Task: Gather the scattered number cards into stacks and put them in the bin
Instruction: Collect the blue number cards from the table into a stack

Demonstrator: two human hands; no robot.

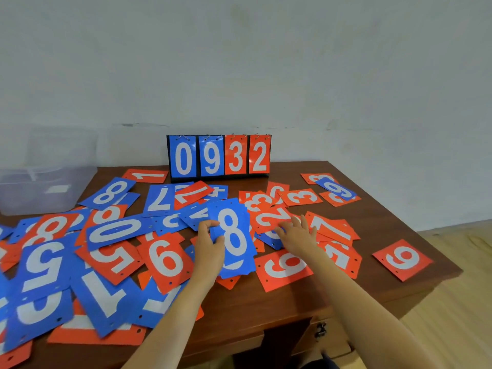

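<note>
Head view: my left hand (210,243) gripped the blue stack (234,235) above the table (266,304), my right hand (295,235) lay flat-fingered on loose cards (269,217), the bin (40,187) stood far left; gripped by one edge only, the stack could, I judged, fan out and spill.

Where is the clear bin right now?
In the head view, the clear bin is at the far left, by the table's back-left corner, just left of a blue 8 card.
</note>
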